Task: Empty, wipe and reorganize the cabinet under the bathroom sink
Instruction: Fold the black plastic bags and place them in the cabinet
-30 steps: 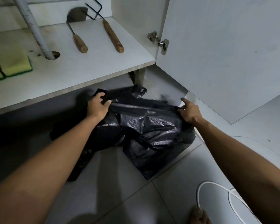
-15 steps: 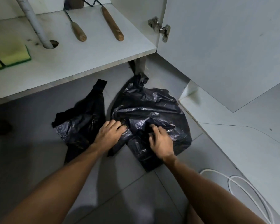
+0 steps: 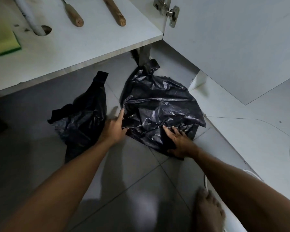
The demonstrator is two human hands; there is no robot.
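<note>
Both hands slid apart: left hand (image 3: 115, 128) grips the black bag (image 3: 162, 108) edge, right hand (image 3: 180, 139) presses flat; no readable writing.

A home bathroom: grey floor tiles (image 3: 137, 173) are running under an open white cabinet (image 3: 90, 41) with a drainpipe (image 3: 30, 17) passing through its floor.

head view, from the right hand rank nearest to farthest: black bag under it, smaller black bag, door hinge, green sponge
1. Black bag: directly under the right hand, which lies on its near edge.
2. Smaller black bag: on the floor to the left, beyond the left hand.
3. Door hinge: up at the cabinet's right edge.
4. Green sponge: far left on the cabinet floor.
</note>
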